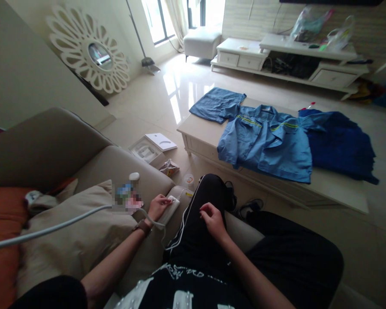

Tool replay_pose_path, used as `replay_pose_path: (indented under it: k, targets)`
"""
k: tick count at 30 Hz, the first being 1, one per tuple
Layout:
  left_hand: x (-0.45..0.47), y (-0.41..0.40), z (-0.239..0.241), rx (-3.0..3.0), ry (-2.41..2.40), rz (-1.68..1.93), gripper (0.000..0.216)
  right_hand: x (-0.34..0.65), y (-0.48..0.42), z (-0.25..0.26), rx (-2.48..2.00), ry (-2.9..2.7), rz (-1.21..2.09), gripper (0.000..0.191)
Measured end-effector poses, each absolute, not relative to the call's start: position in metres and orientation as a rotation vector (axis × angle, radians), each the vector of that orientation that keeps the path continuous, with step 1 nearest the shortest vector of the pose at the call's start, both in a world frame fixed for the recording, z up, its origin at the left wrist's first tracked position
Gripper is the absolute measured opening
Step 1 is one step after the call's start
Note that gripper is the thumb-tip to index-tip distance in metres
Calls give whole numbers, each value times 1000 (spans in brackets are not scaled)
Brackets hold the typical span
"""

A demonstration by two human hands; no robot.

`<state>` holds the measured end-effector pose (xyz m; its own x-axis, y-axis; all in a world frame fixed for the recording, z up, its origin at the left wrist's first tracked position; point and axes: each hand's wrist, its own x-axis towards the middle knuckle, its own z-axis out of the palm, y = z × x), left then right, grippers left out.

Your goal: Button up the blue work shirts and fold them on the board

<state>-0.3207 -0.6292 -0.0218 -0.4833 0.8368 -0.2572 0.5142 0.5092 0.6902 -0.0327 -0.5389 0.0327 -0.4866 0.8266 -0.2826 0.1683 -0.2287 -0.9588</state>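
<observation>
Right hand [213,219]: fingers loosely curled; grip cannot be determined. Left hand [159,206]: fingers contact the white block [171,210], which lies beneath them; clamping cannot be determined. Beyond these fingers, the yellow label [189,195] is illegible.

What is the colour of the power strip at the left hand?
The power strip is white; the head view shows it best.

Two hands: one left hand [158,207], one right hand [213,221]. One white oblong device [170,210], one brown-strapped watch [144,227]. One beige cushion [90,223] plus one orange cushion [3,223], two in all. One light-blue shirt [266,139] and one dark-blue garment [339,143] on one surface [197,128]. Two shoes [251,207]. One flower-shaped mirror [100,55], one ottoman [202,44], one open box [156,160], one cup [186,182].
</observation>
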Motion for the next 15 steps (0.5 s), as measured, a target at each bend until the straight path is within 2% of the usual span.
replay_pose_path:
  k: [3,7,11,15]
  targets:
    - [-326,-626,-26,981,2226,806,37,-32,-540,29,-1182,-1551,1780,9]
    - [-333,-621,-29,695,2145,888,56,-29,-541,26,-1192,-1570,1779,9]
    - [-336,-618,-22,437,1904,877,59,-25,-540,28,-1191,-1572,1803,10]
    - [-335,-616,-12,341,1886,831,63,-20,-538,30,-1189,-1567,1823,9]
